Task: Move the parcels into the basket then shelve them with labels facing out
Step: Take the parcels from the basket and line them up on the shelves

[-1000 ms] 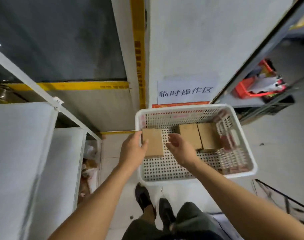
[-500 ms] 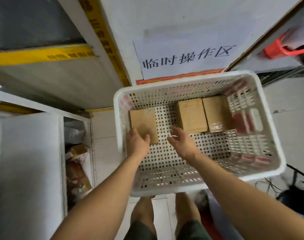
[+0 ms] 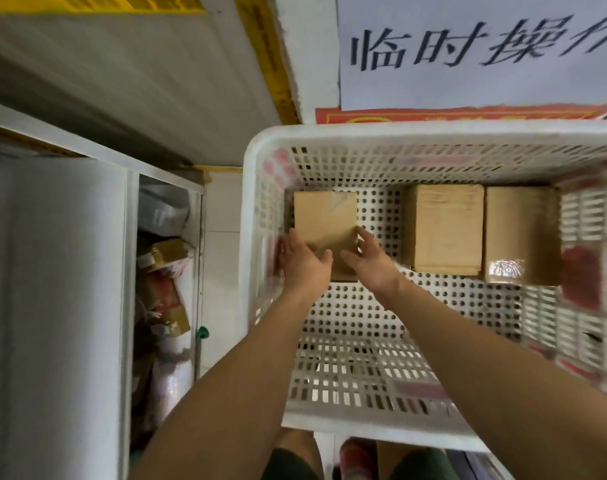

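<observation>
Left hand (image 3: 304, 261) and right hand (image 3: 371, 261) flank the near end of a small cardboard parcel (image 3: 324, 223). Fingers of both are fairly straight and laid along its sides, thumbs meeting at its near edge; whether they bear its weight or only touch it, cannot tell. The parcel sits low inside the white perforated basket (image 3: 364, 415), close to the wall just outside the left hand. Its upper face is plain, with no label visible.

Beyond the right hand, well apart from this parcel, two more parcels stand touching each other: the middle parcel (image 3: 445, 226) and the taped parcel (image 3: 522, 233), which has glossy tape at its near edge.

Risks (judgement): the parcel may lie label-down, so the label would need finding again at shelving. Fingers of the left hand could pinch against the basket wall. Motion blur suggests haste, and the parcel could land askew.

Writing: the paper sign (image 3: 482, 50) past the basket reads 临时操作, cut off at the frame edge. The red strip beneath is illegible.
</observation>
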